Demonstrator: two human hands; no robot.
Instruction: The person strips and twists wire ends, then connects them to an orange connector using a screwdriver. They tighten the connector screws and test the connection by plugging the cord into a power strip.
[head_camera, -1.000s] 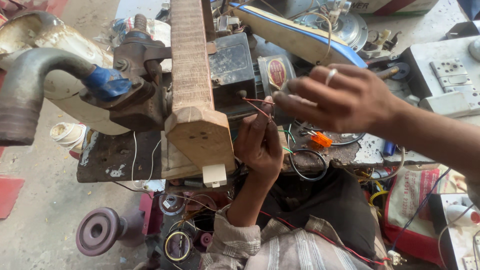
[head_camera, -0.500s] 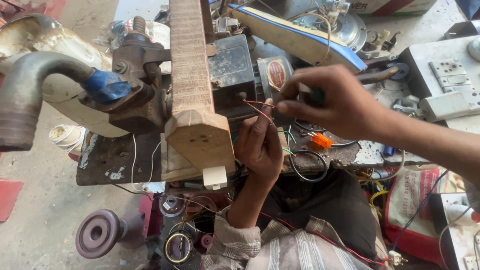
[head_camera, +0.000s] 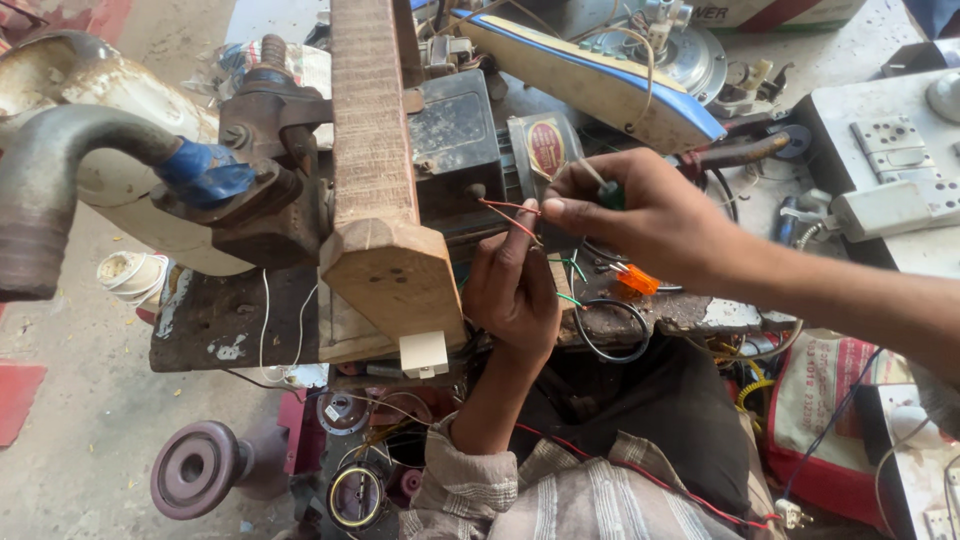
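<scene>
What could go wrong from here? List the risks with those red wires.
1. The left hand pinches thin red wires right where the right hand brings a green-handled tool; a slip could jab a finger.
2. Loose cables and a black wire loop crowd the bench edge; a sleeve could snag them.
3. The wooden block overhangs close to the left hand, limiting room.
</scene>
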